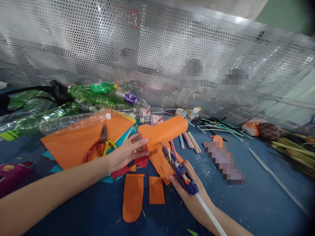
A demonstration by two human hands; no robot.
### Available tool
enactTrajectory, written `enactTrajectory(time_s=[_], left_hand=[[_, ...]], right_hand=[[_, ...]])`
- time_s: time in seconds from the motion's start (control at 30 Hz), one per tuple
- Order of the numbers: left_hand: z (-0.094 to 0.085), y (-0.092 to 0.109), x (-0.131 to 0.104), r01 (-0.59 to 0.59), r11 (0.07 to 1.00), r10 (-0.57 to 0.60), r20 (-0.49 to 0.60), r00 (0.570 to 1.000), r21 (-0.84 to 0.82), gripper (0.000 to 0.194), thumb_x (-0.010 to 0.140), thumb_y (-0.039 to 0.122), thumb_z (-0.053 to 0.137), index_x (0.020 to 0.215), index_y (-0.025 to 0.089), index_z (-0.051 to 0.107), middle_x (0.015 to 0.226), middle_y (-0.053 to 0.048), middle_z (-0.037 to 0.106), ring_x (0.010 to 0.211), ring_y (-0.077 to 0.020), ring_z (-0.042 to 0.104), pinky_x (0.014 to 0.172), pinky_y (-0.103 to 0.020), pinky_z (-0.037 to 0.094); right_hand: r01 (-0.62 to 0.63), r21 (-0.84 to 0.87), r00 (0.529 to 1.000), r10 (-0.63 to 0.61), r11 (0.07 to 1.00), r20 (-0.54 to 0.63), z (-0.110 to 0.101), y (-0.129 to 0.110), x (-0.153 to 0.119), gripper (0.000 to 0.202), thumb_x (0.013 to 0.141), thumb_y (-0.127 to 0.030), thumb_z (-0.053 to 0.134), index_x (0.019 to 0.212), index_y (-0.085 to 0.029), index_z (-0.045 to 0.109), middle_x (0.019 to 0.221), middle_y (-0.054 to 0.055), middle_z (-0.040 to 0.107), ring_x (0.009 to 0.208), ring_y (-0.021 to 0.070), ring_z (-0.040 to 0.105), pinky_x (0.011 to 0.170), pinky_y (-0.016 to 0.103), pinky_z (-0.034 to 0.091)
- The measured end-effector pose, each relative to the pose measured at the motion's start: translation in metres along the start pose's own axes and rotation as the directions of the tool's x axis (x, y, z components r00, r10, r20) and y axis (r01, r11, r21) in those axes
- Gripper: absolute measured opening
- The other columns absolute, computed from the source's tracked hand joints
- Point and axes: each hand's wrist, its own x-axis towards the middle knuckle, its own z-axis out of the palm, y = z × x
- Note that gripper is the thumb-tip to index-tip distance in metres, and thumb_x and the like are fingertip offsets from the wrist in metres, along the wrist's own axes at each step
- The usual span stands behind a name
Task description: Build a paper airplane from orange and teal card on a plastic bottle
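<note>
My left hand (pixel 130 150) pinches the near left edge of a rolled orange foam sheet (pixel 167 129), held above the table. In my right hand (pixel 189 183) is a blue hot glue gun (pixel 182 173), with a long translucent glue stick (pixel 210 214) jutting from its back end. The gun's nozzle tip is at the lower edge of the orange sheet; whether it touches cannot be made out. Below my hands lie an orange strip with a rounded end (pixel 133 198) and a small orange rectangle (pixel 157 190). Pliers with red and yellow handles (pixel 103 144) rest left of my left hand.
Clear and green plastic bottles (pixel 73 121) lie piled at the back left, beside large orange sheets (pixel 64 147). A purple tool (pixel 14 175) sits at the left edge. Coloured sticks (pixel 190 141) and green strips (pixel 223 127) lie to the right. A perforated metal panel (pixel 167 42) stands behind.
</note>
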Motion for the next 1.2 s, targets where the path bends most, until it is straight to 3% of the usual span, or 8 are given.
enactTrajectory(time_s=[0.13,0.47,0.67,0.9,1.03,1.2], left_hand=[[0.0,-0.001,0.001,0.012,1.0,-0.012,0.0,1.0,-0.003,0.037,0.069,0.02,0.074,0.1,0.015,0.054,0.093,-0.007,0.064,0.075,-0.0156,0.066,0.073,-0.03,0.057],[-0.007,-0.006,0.005,0.012,1.0,-0.012,-0.023,1.0,0.011,0.051,0.069,0.02,0.074,0.113,0.019,0.049,0.1,-0.007,0.062,0.072,-0.0141,0.065,0.08,-0.036,0.056],[-0.008,-0.009,0.006,0.008,1.0,-0.008,-0.011,1.0,-0.001,0.039,0.068,0.019,0.074,0.101,0.019,0.053,0.09,-0.003,0.06,0.069,-0.0121,0.063,0.077,-0.034,0.057],[-0.001,-0.003,0.001,0.052,0.998,-0.05,-0.06,0.997,0.031,0.058,0.068,0.02,0.075,0.117,0.018,0.045,0.102,-0.008,0.061,0.072,-0.0138,0.064,0.078,-0.034,0.056],[-0.001,-0.003,0.001,0.042,0.999,-0.041,-0.03,0.999,0.031,0.046,0.068,0.021,0.075,0.108,0.018,0.05,0.105,-0.008,0.061,0.075,-0.0146,0.065,0.08,-0.035,0.055],[-0.001,-0.003,0.001,0.03,0.999,-0.029,-0.018,0.999,0.019,0.035,0.068,0.021,0.074,0.096,0.017,0.054,0.092,-0.004,0.062,0.072,-0.0133,0.063,0.079,-0.035,0.055]], right_hand=[[-0.037,-0.01,0.999,0.037,0.999,-0.012,0.001,0.0,0.0,0.014,0.085,-0.034,0.046,0.076,-0.024,0.048,0.072,0.001,0.055,0.067,0.0181,0.06,0.059,0.027,0.051],[0.027,0.022,0.999,-0.028,0.999,0.034,0.005,-0.008,-0.002,0.012,0.086,-0.034,0.045,0.077,-0.025,0.047,0.07,0.001,0.053,0.063,0.0182,0.06,0.056,0.027,0.053],[0.047,0.044,0.997,-0.049,0.998,0.054,0.004,-0.014,-0.003,0.013,0.086,-0.033,0.043,0.077,-0.025,0.047,0.069,0.002,0.054,0.063,0.0185,0.06,0.055,0.026,0.054],[0.006,0.024,0.999,-0.007,1.0,0.051,0.001,-0.01,-0.001,0.014,0.085,-0.035,0.046,0.074,-0.025,0.045,0.068,0.0,0.054,0.06,0.0173,0.06,0.054,0.026,0.053],[0.002,-0.002,1.0,-0.002,1.0,0.015,-0.001,-0.007,0.001,0.013,0.085,-0.034,0.047,0.076,-0.025,0.047,0.07,0.0,0.056,0.064,0.0176,0.061,0.057,0.026,0.053],[-0.028,-0.002,1.0,0.028,1.0,0.005,-0.006,-0.003,0.003,0.007,0.085,-0.032,0.047,0.082,-0.026,0.049,0.076,0.001,0.06,0.07,0.0185,0.063,0.059,0.026,0.054]])
